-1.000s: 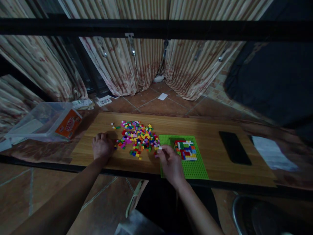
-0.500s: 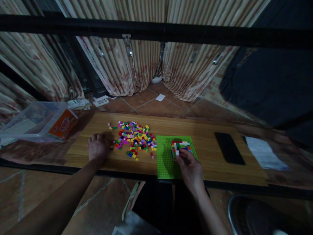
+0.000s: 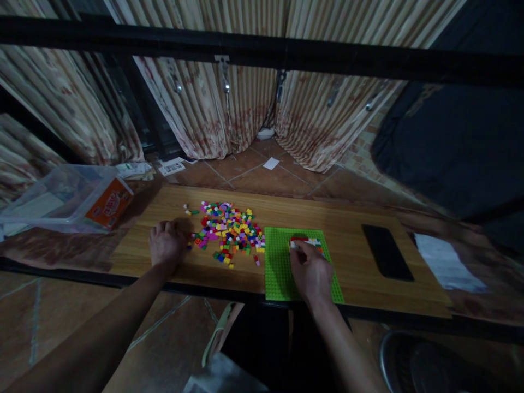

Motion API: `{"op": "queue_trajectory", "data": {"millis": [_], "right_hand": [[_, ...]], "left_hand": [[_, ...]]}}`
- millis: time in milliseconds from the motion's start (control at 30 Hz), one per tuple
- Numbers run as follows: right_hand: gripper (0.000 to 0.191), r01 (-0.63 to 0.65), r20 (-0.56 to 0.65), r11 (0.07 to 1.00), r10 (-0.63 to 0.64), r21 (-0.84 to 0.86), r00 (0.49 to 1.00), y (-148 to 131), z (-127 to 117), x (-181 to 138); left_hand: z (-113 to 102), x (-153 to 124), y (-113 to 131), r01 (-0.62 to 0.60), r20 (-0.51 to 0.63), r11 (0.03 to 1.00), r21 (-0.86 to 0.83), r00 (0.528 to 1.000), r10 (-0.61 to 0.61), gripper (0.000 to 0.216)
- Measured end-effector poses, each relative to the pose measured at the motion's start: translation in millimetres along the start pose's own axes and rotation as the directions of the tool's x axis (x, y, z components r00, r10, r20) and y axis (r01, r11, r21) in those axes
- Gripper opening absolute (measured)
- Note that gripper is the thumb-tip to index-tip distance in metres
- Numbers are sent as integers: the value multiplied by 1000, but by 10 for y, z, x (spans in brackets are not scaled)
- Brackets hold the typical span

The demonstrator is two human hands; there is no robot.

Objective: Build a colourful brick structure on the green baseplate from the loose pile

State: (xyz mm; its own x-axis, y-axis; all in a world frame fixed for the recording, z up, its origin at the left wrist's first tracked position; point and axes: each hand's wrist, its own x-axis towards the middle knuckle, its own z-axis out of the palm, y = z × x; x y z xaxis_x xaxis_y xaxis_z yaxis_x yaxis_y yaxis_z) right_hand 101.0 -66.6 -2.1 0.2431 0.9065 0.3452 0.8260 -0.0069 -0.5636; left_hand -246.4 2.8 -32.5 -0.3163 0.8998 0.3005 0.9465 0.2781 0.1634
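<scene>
On the green baseplate point(image 3: 280, 267), a low build of small toy bricks point(image 3: 314, 240) in red, white and other colours is partly covered by my right hand point(image 3: 313, 270). Thumb and fingers of that hand are pinched on a small white brick point(image 3: 293, 245) at the build's left corner; whether it is pressed down, I cannot tell. My left hand point(image 3: 165, 244) rests on the wooden board, fingers loosely bent and slightly apart, holding nothing visible. Just right of it spreads a pile of loose multicoloured bricks point(image 3: 229, 226).
A clear plastic box point(image 3: 67, 221) with an orange label stands at the far left. To the right, a black phone-like slab point(image 3: 387, 252) lies on the wooden board point(image 3: 347, 218), with a white sheet point(image 3: 448, 262) beyond it. Curtains and a dark bar are behind.
My right hand has moved slightly up and left with the white brick, now covering more of the build. The left hand stays in place; the whole view has shifted a little.
</scene>
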Motion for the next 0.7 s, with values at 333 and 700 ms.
{"op": "queue_trajectory", "data": {"millis": [333,700], "right_hand": [[27,45,-22,989,-49,-142,999,-3,87,62],[29,130,-48,988,-134,-85,990,133,100,17]], "left_hand": [[-11,-3,7,0,11,1000,8,1000,0,38],[-21,-7,19,-7,10,1000,5,1000,7,37]]}}
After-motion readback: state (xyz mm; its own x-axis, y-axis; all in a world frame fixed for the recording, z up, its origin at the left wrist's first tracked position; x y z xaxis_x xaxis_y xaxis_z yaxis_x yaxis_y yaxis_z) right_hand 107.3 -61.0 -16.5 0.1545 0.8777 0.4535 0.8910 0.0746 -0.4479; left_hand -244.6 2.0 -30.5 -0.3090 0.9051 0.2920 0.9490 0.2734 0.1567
